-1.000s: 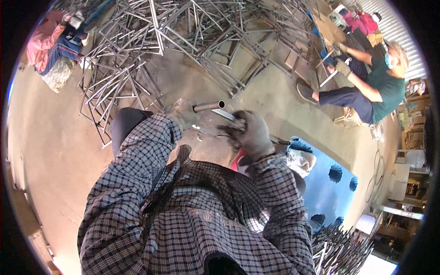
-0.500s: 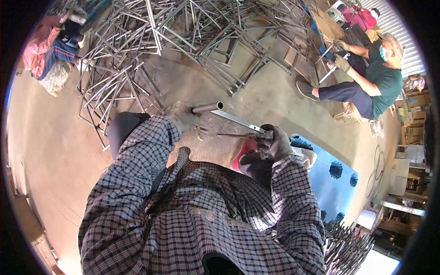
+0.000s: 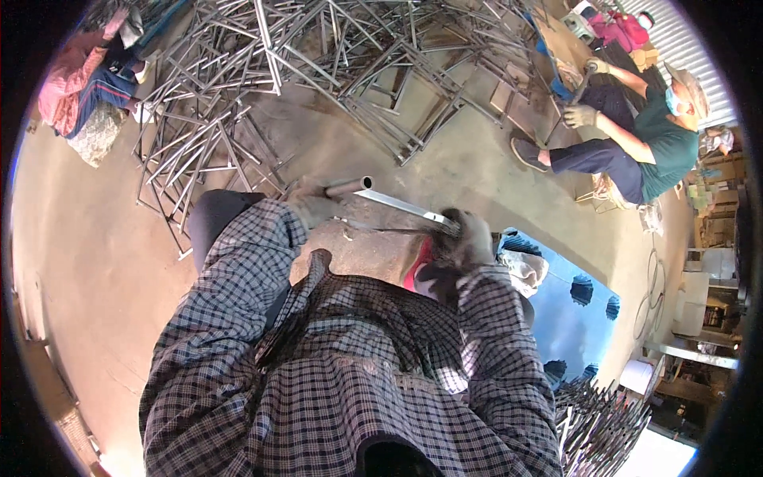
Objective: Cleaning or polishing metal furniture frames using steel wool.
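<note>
left hand (image 3: pixel 311 203): gripping metal tubing (image 3: pixel 397 204) | right hand (image 3: pixel 474 242): clutching dark wad (image 3: pixel 452 229) at tubing's right end

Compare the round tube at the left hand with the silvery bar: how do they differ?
Shape: the round tube shows an open circular end; the silvery bar shows a flat face.
Tone: the tube is duller grey, the bar bright.
Pose in view: the tube tilts slightly up to the right, in the left hand; the bar slopes down to the right hand.
Shared: both look metallic.
</note>
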